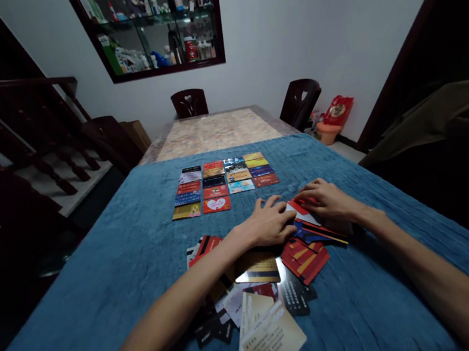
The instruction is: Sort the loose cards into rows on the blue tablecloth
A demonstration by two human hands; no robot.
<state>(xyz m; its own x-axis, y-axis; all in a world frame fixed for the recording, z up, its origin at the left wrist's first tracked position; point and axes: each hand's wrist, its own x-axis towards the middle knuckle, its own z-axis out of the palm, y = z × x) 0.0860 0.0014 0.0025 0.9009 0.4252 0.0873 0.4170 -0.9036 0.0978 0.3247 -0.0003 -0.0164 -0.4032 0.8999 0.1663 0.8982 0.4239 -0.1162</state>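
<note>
My left hand (270, 222) lies over the right side of a heap of loose plastic cards, its fingers spread and touching the cards' edges. My right hand (330, 202) is bent over a red and white card (302, 215), fingers closed at its edge. Beneath both hands are blue cards (310, 233) and several red and orange cards (304, 260). Nearer to me lie a gold card (257, 268) with a dark stripe, dark grey cards (294, 292) and cream cards (273, 341). My left forearm covers part of the heap.
Beyond my hands, several cards are laid in four columns, with a heart card (216, 204) in the nearest row. A blue cloth (132, 266) covers the near part of the table (213, 132). Chairs (301, 102) stand around it.
</note>
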